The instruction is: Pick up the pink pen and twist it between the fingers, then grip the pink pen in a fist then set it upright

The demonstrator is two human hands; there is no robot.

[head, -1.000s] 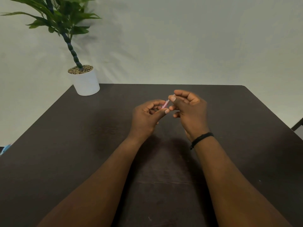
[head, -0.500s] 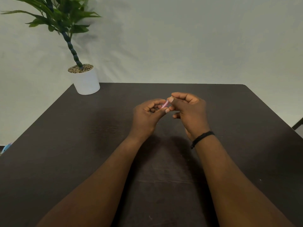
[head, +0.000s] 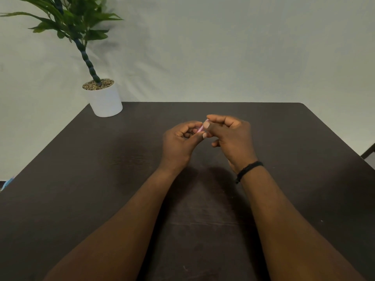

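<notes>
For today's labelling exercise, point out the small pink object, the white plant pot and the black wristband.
small pink object [head: 200, 129], head view, visible strip between the fingertips.
white plant pot [head: 105, 102], head view, front wall.
black wristband [head: 249, 168], head view, band across the right wrist.

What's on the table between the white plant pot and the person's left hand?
Nothing: in the head view only bare dark table lies between the white plant pot and the left hand, which pinches a small pink thing.

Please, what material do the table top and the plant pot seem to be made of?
The table top looks like dark brown wood or wood-look laminate, matte: faint grain streaks show. The plant pot looks like smooth white ceramic or plastic, with a soft even sheen; I cannot tell which.
</notes>
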